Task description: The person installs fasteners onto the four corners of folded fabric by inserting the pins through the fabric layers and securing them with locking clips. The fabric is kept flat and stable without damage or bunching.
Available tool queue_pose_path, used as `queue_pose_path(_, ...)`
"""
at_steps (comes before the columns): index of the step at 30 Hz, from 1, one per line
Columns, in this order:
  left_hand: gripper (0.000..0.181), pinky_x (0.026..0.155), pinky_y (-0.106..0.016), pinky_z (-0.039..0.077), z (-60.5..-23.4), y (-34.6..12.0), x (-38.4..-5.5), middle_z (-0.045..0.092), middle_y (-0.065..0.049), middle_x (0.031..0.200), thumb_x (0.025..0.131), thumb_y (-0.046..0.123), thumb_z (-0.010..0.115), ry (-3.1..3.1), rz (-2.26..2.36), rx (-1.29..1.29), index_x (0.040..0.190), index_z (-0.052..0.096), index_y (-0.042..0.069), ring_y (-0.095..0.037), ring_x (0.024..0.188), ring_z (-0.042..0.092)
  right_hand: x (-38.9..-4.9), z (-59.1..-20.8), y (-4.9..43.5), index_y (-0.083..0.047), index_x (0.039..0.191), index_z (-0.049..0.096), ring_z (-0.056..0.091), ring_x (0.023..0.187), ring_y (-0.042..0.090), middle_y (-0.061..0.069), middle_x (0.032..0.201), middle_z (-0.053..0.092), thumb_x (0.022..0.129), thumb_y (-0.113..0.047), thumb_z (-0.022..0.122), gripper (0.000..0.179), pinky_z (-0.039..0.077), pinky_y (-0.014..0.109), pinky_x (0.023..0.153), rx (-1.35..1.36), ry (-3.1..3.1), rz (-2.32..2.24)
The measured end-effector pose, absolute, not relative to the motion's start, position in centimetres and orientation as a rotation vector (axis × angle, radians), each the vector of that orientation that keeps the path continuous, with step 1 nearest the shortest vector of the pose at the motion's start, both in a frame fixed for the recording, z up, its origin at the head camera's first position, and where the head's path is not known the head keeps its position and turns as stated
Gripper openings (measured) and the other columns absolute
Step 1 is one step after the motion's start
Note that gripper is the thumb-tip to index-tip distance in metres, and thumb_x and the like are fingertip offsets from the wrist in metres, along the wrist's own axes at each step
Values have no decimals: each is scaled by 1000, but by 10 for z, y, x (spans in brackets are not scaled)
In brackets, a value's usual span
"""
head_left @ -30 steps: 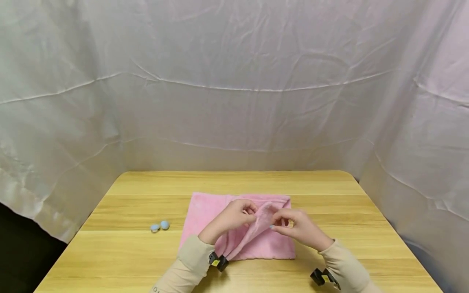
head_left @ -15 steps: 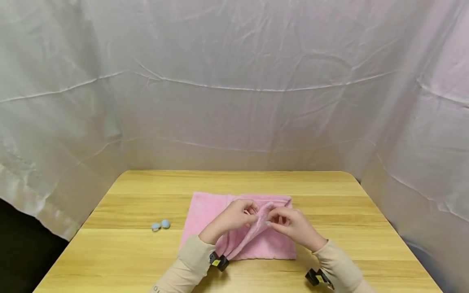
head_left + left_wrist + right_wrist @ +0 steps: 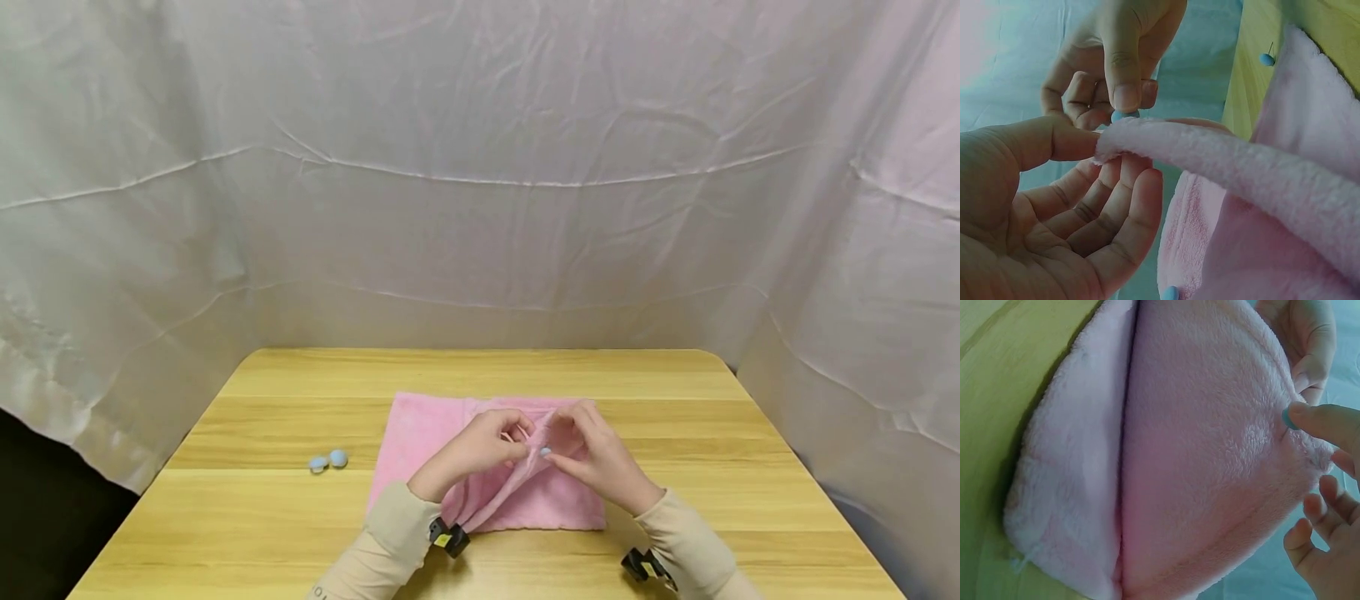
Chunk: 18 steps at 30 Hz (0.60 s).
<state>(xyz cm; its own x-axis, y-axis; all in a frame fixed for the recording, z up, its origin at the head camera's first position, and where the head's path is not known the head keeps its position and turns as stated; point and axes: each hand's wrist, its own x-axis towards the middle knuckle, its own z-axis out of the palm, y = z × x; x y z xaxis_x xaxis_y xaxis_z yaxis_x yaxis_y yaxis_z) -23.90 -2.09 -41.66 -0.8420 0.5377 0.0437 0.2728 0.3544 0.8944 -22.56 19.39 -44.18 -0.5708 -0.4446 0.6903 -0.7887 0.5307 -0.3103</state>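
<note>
A folded pink plush cloth lies on the table, one layer lifted in a raised flap. My left hand pinches the flap's edge between thumb and fingers. A small blue-headed pin is at this edge, and a thin needle shows against the plush in the right wrist view. The thumb of my right hand presses on the pin's head. Its other fingers are bent loosely near the cloth, apart from the pin head. In the left wrist view, my right thumb sits directly on the blue head.
Two small light-blue rounded pieces sit on the wooden table, left of the cloth. The left wrist view shows another blue head with a needle beside the cloth. Pale curtains surround the table.
My right hand has moved left, bringing the pin to the flap's edge. Its fingers have spread from the pin, the thumb staying on the head. My left hand keeps its hold.
</note>
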Motion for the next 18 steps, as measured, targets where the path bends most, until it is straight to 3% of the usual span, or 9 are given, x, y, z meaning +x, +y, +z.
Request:
queue_pose_path(4, 17, 63, -24, 55, -416, -21, -238, 65, -5, 82, 81, 0, 63, 2379, 1446, 777, 98, 65, 4, -7, 72, 57, -226, -442, 193, -3, 118, 56, 56, 100, 17, 6, 113, 55, 65, -12, 86, 62, 54, 28, 85, 965, -2226, 805)
queue_pose_path(10, 16, 63, -19, 52, -416, -20, -236, 65, -2, 82, 83, 2, 63, 2433, 1364, 827, 97, 66, 9, -4, 71, 57, -229, -444, 196, -3, 121, 56, 54, 103, 18, 7, 115, 55, 63, -11, 87, 67, 53, 29, 88, 952, -2212, 765)
queue_pose_path(18, 11, 67, -18, 49, -413, -20, -234, 68, -4, 87, 86, 4, 65, 2475, 1300, 925, 95, 68, 10, -2, 75, 56, -234, -447, 198, -5, 112, 62, 56, 100, 17, 3, 108, 64, 63, -13, 85, 55, 43, 34, 90, 992, -2189, 721)
